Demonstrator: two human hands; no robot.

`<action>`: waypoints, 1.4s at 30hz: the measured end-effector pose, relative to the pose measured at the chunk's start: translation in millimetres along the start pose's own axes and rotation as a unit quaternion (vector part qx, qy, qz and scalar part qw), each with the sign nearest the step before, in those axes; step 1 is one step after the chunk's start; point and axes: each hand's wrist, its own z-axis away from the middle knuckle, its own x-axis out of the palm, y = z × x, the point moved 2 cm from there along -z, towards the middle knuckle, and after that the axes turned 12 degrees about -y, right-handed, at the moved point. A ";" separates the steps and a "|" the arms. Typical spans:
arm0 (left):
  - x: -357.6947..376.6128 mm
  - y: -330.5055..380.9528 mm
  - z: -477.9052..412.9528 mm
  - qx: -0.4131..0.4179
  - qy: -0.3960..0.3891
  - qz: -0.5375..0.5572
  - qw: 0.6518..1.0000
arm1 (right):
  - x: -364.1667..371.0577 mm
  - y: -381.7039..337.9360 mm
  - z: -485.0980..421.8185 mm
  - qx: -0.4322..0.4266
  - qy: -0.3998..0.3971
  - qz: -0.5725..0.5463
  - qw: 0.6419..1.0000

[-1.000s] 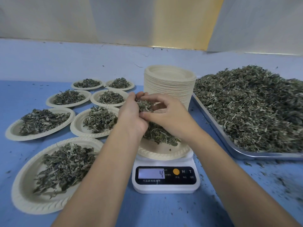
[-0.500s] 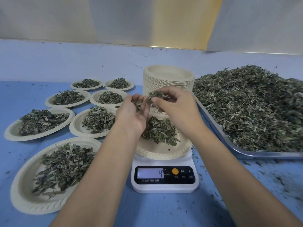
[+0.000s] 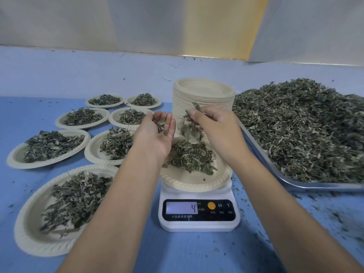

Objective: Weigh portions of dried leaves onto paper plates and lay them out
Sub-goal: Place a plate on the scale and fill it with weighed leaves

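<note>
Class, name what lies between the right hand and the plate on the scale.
Head view: a blurred clump of dried leaves hangs in mid-air between the right hand and the plate.

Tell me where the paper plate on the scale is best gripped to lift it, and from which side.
Probably the bare near rim of the paper plate, from the person's side: it overhangs the scale, so fingers fit under, thumb on top. The leaves sit toward the far half; the plate stack stands behind, the tray right.

Matt paper plates [image 3: 29, 233]; shiny metal tray [image 3: 315, 187]; scale [image 3: 199, 226] probably smooth plastic; dried leaves [image 3: 305, 134] rough.
</note>
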 end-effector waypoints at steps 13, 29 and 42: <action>-0.9 1.9 1.6 0.004 0.002 0.012 1.000 | -0.6 9.2 -1.3 0.019 -0.009 -0.023 1.000; -0.2 -0.4 0.5 -0.004 -0.008 0.003 1.000 | 0.3 9.2 -1.5 0.029 -0.015 -0.009 0.999; 13.5 -14.2 0.3 -0.008 -0.073 -0.116 0.991 | 13.2 -4.2 3.7 -0.033 -0.048 0.007 0.998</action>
